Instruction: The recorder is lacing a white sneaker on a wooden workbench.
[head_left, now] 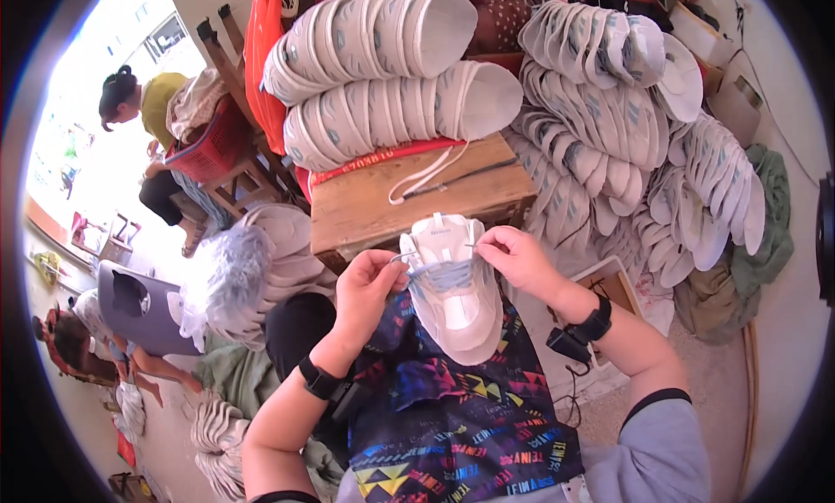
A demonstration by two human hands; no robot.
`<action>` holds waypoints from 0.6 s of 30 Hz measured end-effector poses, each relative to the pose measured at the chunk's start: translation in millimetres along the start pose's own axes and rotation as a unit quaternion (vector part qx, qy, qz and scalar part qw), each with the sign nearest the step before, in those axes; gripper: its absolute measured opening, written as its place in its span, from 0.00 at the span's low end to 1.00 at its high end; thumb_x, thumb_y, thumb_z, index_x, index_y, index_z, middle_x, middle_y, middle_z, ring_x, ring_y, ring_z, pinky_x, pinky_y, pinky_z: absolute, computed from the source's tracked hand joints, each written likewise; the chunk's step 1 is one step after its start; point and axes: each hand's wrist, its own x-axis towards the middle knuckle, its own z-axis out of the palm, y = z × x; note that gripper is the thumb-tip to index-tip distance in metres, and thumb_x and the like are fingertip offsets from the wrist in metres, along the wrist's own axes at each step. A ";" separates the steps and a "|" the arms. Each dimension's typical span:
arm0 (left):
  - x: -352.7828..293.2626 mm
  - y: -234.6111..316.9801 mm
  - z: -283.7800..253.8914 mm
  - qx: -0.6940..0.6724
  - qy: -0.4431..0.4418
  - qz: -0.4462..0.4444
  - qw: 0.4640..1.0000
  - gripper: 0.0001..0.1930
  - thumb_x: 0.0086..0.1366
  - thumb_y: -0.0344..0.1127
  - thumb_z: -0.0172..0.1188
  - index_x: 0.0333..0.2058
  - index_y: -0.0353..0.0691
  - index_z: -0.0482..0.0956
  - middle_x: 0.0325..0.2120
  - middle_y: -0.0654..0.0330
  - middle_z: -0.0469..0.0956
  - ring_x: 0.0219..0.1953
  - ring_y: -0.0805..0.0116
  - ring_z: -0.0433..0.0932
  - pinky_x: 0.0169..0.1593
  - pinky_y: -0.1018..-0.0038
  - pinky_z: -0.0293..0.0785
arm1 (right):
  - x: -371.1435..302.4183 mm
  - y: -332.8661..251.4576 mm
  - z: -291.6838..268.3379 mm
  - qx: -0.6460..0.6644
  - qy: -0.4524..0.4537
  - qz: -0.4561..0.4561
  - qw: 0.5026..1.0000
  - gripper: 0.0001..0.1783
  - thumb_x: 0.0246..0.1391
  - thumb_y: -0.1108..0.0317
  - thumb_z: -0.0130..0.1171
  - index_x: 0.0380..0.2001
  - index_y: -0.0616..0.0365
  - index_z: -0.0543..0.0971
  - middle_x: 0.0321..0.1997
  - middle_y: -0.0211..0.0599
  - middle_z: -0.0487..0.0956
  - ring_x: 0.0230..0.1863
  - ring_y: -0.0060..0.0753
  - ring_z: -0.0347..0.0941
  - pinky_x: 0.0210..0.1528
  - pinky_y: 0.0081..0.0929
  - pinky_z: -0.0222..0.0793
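Pinch grip: left hand and right hand each hold the blue lace of a white shoe. Wooden bench beyond carries stacked shoes.

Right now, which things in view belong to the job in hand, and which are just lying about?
Belonging:
white shoe
blue-grey lace, pinched by left hand and right hand
stacked shoe uppers, probably

Lying about, seemingly:
red basket
grey plastic chair
green cloth
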 end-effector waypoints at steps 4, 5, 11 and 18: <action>-5.5 -10.9 16.9 0.177 0.002 0.122 0.977 0.04 0.62 0.24 0.60 0.36 0.34 0.76 0.32 0.63 0.78 0.31 0.77 0.76 0.34 0.81 0.72 | -3.0 0.4 -2.0 -0.035 -0.032 0.016 0.999 0.10 0.57 0.65 0.60 0.32 0.62 0.79 0.25 0.30 0.77 0.28 0.18 0.70 0.33 0.22 0.68; -1.3 -9.7 21.9 0.230 0.003 0.204 0.951 0.05 0.60 0.23 0.62 0.35 0.36 0.77 0.34 0.62 0.78 0.31 0.74 0.77 0.34 0.79 0.73 | -3.2 3.7 -3.0 -0.018 -0.048 0.040 0.998 0.10 0.57 0.64 0.60 0.32 0.62 0.79 0.25 0.30 0.78 0.27 0.19 0.70 0.32 0.23 0.68; 10.4 -9.0 31.7 0.384 -0.044 0.390 0.836 0.08 0.54 0.23 0.63 0.34 0.38 0.76 0.33 0.56 0.75 0.31 0.53 0.77 0.35 0.66 0.75 | 1.3 1.7 -3.3 -0.041 -0.053 0.046 0.997 0.12 0.54 0.63 0.61 0.29 0.62 0.78 0.24 0.35 0.78 0.25 0.23 0.72 0.30 0.26 0.69; 2.6 -15.3 41.9 0.304 0.011 0.160 0.939 0.05 0.60 0.26 0.61 0.33 0.36 0.74 0.27 0.57 0.76 0.25 0.64 0.76 0.31 0.70 0.73 | -1.6 4.2 -4.0 -0.105 -0.035 0.021 0.994 0.12 0.50 0.62 0.61 0.27 0.61 0.77 0.25 0.44 0.78 0.26 0.39 0.76 0.31 0.33 0.70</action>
